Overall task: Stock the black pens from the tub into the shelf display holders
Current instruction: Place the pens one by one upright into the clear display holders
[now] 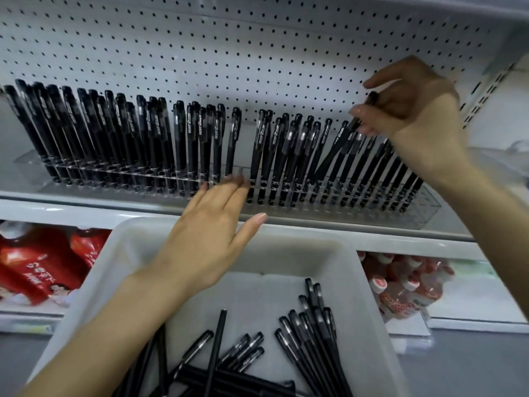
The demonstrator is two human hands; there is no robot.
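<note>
Two clear display holders (31, 164) run side by side along the white shelf, each packed with upright black pens (160, 138). My right hand (412, 116) is raised at the right holder (426, 207), pinching the capped end of one black pen (332, 156) that leans steeply with its tip down among the standing pens. My left hand (211, 224) is flat and spread, with its fingertips resting on the front edge where the two holders meet. The white tub (369, 287) sits below the shelf, with several loose black pens (309, 333) lying in it.
A white pegboard (229, 53) backs the shelf. Below the shelf edge (86, 207), red packets (43, 262) lie at the left and small bottles with red labels (400, 285) at the right. A shelf upright (486, 90) stands at the far right.
</note>
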